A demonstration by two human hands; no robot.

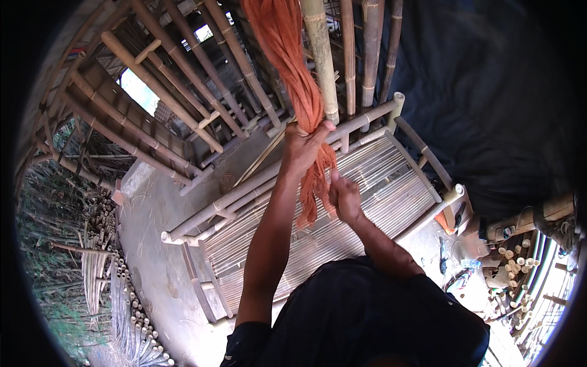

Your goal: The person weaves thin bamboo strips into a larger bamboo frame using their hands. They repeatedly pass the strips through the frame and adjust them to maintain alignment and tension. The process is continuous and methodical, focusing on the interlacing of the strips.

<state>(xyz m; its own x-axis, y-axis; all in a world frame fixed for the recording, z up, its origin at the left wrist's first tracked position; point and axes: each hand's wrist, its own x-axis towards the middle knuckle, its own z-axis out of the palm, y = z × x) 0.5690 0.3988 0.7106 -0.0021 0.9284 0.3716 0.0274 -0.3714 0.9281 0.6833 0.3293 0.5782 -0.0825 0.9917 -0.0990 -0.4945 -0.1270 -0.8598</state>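
A long orange cloth [287, 58] hangs gathered in loose folds from the top of the view. My left hand [302, 145] is wrapped round it, bunching it tight beside an upright bamboo pole [320, 55]. Below that grip the frayed tail [315, 189] of the cloth dangles. My right hand [347, 197] is closed at the right side of this tail, thumb upward; what its fingers hold, if anything, is hidden. Beneath both hands stands a bamboo bench [287, 269] with a slatted seat and a round-pole frame.
Bamboo frames and poles [165, 110] lean along the far left. Dark sheeting [477, 110] hangs at the right. Cut bamboo lies in stacks at lower left [131, 318] and right [513, 263]. Grey floor [159, 244] shows left of the bench.
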